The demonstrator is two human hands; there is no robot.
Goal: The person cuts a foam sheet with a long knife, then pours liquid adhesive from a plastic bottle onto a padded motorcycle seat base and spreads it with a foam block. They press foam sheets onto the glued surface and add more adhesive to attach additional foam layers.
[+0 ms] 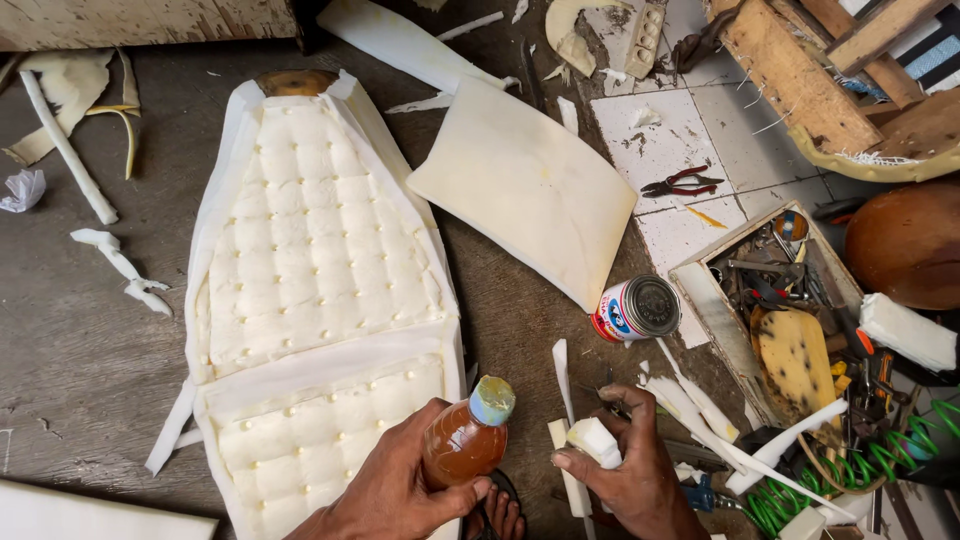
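I have my left hand (405,480) wrapped around a small bottle of amber liquid (463,438), its pale cap (492,399) on and tilted toward my right hand (630,470). The right hand pinches a small white foam wad (594,440) between thumb and fingers, just beside the bottle's cap.

To do this well, I judge the cap has to come off cleanly while the bottle stays upright enough not to spill, and the wad should sit close under the mouth so only a little liquid wets it.

Counting: one bottle, one wad in hand, one tufted white cushion panel (318,260) to the left of my left hand, one plain foam pillow (525,185) above both hands, one tin can (635,308) lying on its side above my right hand, one pair of red-handled pliers (683,183) farther up, and one wooden toolbox (722,320) to the right.
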